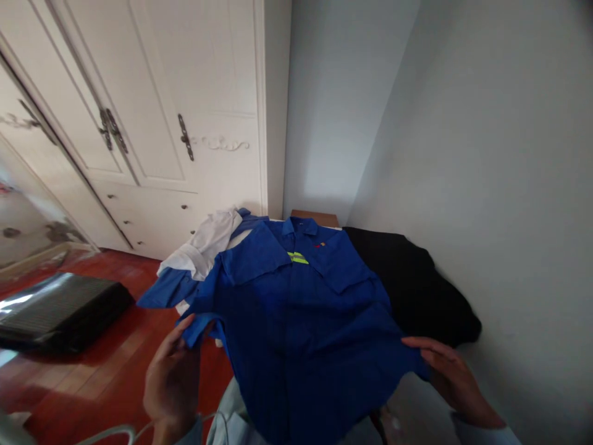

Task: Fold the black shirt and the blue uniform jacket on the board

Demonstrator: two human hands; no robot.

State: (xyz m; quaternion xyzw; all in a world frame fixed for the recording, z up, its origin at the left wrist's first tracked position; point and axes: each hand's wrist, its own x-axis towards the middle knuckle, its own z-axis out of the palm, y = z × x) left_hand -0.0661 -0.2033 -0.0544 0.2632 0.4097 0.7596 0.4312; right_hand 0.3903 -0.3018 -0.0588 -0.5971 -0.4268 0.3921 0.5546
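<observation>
A blue work shirt (319, 321) with a collar, short sleeves and a yellow-green reflective strip lies spread out in front of me, its collar end pointing away. Its lower hem hangs toward my body. My left hand (171, 377) pinches the shirt's edge at the left, thumb and fingers closed on the cloth. At the right, my right hand (447, 371) grips the opposite lower corner, fingers over the fabric. The cloth between both hands is held fairly flat, with soft creases.
White and blue garments (204, 247) lie to the left of the shirt, and black cloth (407, 278) to its right by the wall. A white wardrobe (217, 74) stands behind. A black plastic-wrapped package (65, 309) rests on the red wood floor (115, 364).
</observation>
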